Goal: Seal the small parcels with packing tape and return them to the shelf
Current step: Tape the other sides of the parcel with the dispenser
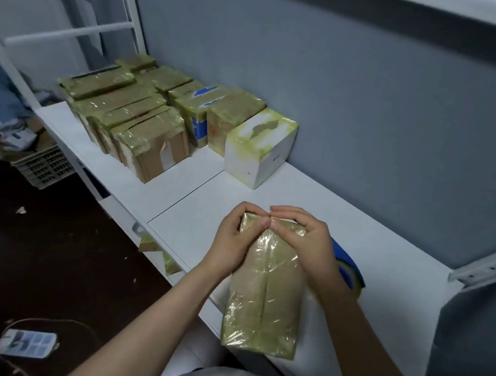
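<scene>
A brown cardboard parcel [265, 294] wrapped in yellowish clear tape lies lengthwise on the white shelf top [199, 202], its near end past the front edge. My left hand [237, 240] grips its far left corner. My right hand [302, 238] curls over the far right corner, thumb and fingers pressing on the taped end. The fingertips of both hands meet at the far edge. A roll of packing tape with a blue core [349, 271] sits just right of the parcel, partly hidden by my right wrist.
Several taped parcels [134, 121] stand in rows at the far left of the shelf, with a white taped box [258, 150] nearest. A grey wall runs behind. A power strip [24, 344] lies on the dark floor at left, and a plastic crate [42, 167] stands beyond.
</scene>
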